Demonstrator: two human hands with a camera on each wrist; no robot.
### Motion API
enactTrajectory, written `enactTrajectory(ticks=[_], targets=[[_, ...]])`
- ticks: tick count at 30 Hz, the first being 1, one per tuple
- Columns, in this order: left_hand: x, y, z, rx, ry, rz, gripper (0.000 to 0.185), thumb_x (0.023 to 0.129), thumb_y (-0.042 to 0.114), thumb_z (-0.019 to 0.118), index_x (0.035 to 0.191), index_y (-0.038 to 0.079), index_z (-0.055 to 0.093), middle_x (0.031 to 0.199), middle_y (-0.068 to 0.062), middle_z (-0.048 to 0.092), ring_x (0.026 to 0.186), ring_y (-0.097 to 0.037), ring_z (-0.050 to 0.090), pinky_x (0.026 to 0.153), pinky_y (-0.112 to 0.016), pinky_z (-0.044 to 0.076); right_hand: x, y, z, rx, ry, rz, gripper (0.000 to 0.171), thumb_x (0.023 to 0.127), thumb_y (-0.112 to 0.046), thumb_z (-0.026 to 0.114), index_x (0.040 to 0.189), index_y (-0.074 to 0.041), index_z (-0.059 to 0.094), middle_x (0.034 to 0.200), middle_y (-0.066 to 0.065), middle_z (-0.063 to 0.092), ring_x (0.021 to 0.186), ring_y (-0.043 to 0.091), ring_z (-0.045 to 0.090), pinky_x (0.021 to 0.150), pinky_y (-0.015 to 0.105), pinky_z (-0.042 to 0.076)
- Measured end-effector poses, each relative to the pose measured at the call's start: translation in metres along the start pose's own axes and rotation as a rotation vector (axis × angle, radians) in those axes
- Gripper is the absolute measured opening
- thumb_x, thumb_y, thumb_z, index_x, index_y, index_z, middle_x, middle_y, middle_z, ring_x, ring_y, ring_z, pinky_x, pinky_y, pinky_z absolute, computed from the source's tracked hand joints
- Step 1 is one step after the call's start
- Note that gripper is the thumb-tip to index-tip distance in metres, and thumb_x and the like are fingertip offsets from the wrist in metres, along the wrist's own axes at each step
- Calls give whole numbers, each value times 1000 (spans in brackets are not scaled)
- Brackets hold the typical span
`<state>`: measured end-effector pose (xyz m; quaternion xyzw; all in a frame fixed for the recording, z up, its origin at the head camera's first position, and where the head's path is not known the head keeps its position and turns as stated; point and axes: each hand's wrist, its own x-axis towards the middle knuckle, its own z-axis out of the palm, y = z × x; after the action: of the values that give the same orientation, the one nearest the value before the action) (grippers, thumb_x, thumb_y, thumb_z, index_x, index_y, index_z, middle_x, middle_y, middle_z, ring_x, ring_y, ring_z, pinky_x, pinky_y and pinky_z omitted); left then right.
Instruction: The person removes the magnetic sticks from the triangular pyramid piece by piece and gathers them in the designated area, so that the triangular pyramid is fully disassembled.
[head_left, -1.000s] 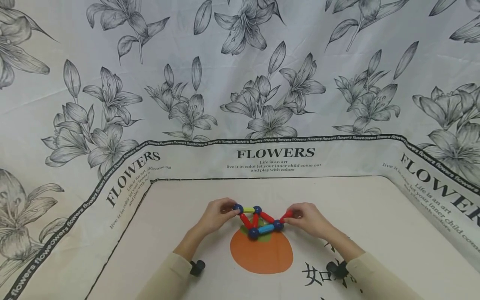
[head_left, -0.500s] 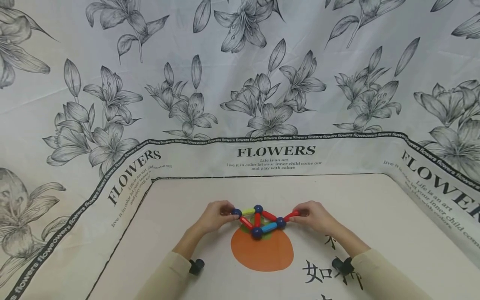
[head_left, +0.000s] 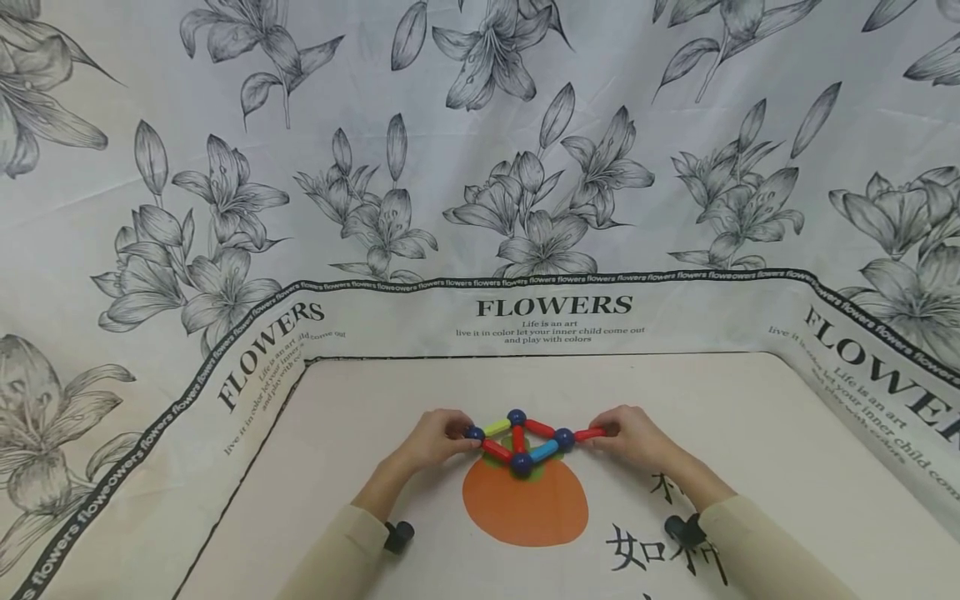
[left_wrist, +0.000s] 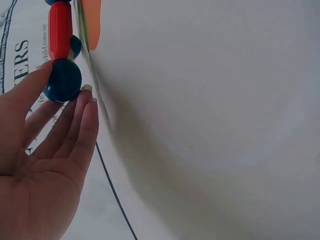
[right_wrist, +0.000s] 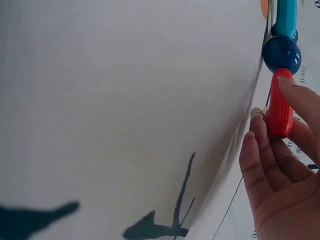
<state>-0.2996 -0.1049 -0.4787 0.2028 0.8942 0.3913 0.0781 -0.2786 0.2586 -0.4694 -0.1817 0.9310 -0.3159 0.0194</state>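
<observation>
A flat frame of magnetic rods and blue balls spans the space between both hands in the head view. Its two joined triangles have a yellow-green rod (head_left: 497, 427), a light blue rod (head_left: 544, 451) and several red rods, one of them a middle rod (head_left: 517, 438) shared by both. My left hand (head_left: 435, 437) pinches the blue ball (left_wrist: 63, 80) at the left corner between thumb and fingers. With thumb and fingers, my right hand (head_left: 630, 435) grips a red rod (right_wrist: 280, 105) that sticks out from the right corner ball (right_wrist: 282, 54).
Beneath the frame, the pale table cover (head_left: 360, 392) bears a printed orange fruit (head_left: 525, 504) and black characters (head_left: 636, 547). A white flower-patterned cloth (head_left: 555, 317) rises behind and at both sides. Dark wrist cameras show below each forearm.
The frame has shifted slightly right, and its left corner ball has come lower in the head view. The red rod in the right hand has turned from slanting upward to nearly level.
</observation>
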Motion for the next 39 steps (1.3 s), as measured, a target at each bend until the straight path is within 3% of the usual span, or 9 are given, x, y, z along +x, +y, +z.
enactTrajectory(ticks=[7,17,27,34,39], targets=[[4,-1,2,2,-9,-14,23,91,26,80,109,12,74,102,0,70,95,-17,64,84,-34,57,1,6,1,-37,2,18,17,88,-16,80,103,-7,78,91,-2,69,86,18,56,79,38,50],[9,-5,4,-13,-12,-16,23,91,21,80,109,8,74,103,-2,70,93,-18,64,83,-34,57,3,8,5,-28,-1,57,19,88,-17,81,104,-7,78,93,-1,69,85,18,58,76,34,52],[12,-2,2,-21,-17,-98,27,92,26,79,113,12,72,102,1,67,98,-19,61,87,-36,55,2,1,0,-33,-24,49,24,87,-15,81,108,-4,77,93,1,66,82,18,57,73,32,52],[11,-2,4,-22,-16,-112,28,92,27,79,114,11,71,102,1,66,99,-18,60,87,-36,54,10,-15,-7,-120,-33,-9,39,86,-22,84,118,-2,73,101,7,66,88,21,59,75,32,53],[11,-2,5,-31,-11,-113,29,92,27,79,114,10,72,104,-1,67,100,-19,60,88,-37,54,18,-39,-8,-142,-40,-55,39,88,-20,81,121,-1,71,109,11,66,99,28,62,81,39,55]])
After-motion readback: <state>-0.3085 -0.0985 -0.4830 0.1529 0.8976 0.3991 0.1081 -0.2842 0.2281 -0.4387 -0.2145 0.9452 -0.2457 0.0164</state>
